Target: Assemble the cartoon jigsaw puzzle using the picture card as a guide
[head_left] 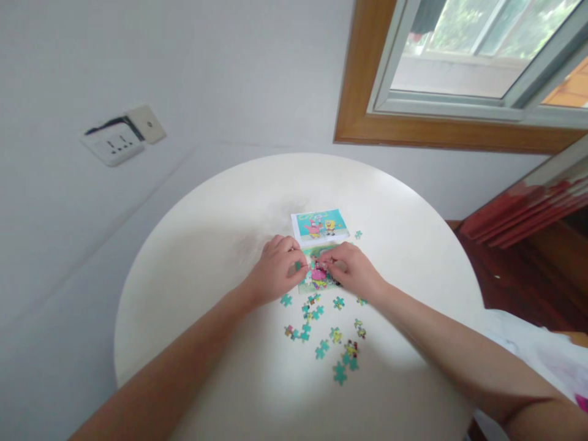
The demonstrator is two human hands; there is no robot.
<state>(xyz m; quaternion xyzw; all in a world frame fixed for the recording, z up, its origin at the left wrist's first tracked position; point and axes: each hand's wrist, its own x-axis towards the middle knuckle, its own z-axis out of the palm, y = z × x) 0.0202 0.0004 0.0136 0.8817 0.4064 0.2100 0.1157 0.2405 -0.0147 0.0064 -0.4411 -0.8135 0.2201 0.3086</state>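
Observation:
A partly assembled jigsaw point(318, 278) with a pink figure lies on the white round table. My left hand point(280, 268) is over its left edge, fingers pinched together at the pieces; whatever is between them is too small to make out. From the right, my right hand point(351, 266) covers part of the jigsaw, its thumb and fingertips closed near the pink figure, and anything held there is hidden. Just behind the jigsaw lies a picture card point(321, 226) showing cartoon figures on turquoise. Several loose turquoise and yellow pieces point(340, 372) are scattered in front of the hands.
One loose piece point(359, 234) lies right of the card. The round table point(184, 245) stands against a wall with a socket point(117, 144). A wood-framed window point(450, 131) is at the back right, with a red curtain point(528, 208) beside it.

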